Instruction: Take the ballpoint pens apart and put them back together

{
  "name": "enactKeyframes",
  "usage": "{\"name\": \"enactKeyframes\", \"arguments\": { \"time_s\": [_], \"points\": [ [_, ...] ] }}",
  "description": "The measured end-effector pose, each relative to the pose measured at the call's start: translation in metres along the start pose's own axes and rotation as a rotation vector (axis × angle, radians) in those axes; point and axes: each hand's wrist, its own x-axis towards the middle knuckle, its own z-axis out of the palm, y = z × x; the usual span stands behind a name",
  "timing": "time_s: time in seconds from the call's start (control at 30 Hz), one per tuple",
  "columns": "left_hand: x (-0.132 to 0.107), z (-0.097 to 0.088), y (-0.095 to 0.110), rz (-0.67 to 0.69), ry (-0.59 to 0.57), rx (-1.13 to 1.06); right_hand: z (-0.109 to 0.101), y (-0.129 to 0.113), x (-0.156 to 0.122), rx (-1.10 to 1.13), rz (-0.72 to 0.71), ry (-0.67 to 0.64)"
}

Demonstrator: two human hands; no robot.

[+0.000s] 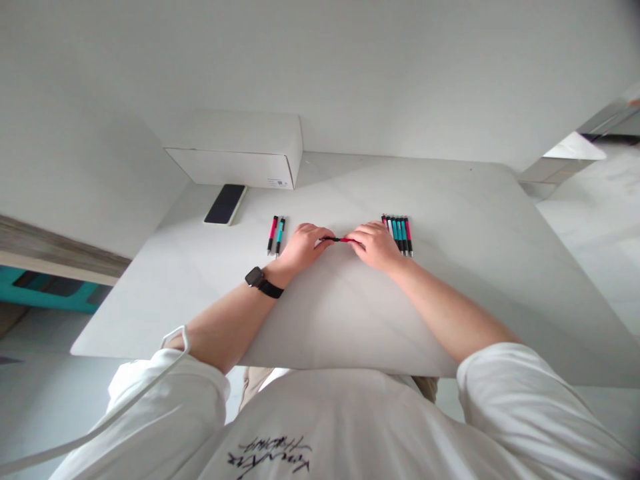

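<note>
A red and black pen point(341, 239) lies crosswise between my hands above the middle of the table. My left hand point(303, 248) pinches its black end, and my right hand point(376, 245) grips its red end. Left of my left hand lie two pens side by side, a red one point(273, 235) and a teal one point(280, 236). Just beyond my right hand is a row of several pens point(404, 235), teal, white and red with black grips; my fingers partly hide the left part of this row.
The white table point(330, 313) has a long white box point(233, 167) at its back left. A dark-screened phone point(225, 204) rests in front of the box. A wall rises behind the table. On my left wrist is a black watch point(264, 281), and a white cord point(125, 403) runs by my left sleeve.
</note>
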Motion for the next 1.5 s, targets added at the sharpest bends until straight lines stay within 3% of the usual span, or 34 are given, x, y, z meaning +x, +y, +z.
{"name": "enactKeyframes", "arguments": {
  "time_s": [0.27, 0.53, 0.67, 1.1, 1.37, 1.5],
  "points": [
    [-0.0014, 0.0004, -0.0056, -0.056, 0.076, -0.002, 0.0001, 0.0004, -0.0002, 0.034, 0.055, 0.041],
    [-0.0008, -0.0035, -0.0044, -0.125, 0.019, 0.136, 0.0002, 0.0026, -0.0001, 0.039, 0.06, 0.044],
    [0.0, -0.0035, -0.0042, -0.095, -0.03, 0.149, 0.0011, 0.0027, -0.0005, 0.034, 0.049, 0.036],
    [-0.0007, -0.0025, -0.0077, -0.044, 0.013, 0.019, 0.0049, 0.0052, -0.0005, 0.056, 0.049, -0.03],
    [-0.0015, -0.0029, -0.0073, -0.079, 0.045, -0.017, 0.0034, 0.0048, 0.0001, 0.076, 0.086, 0.026],
    [-0.0013, -0.0039, -0.007, -0.082, -0.003, 0.048, 0.002, 0.0037, 0.0006, 0.079, 0.074, 0.025]
  ]
}}
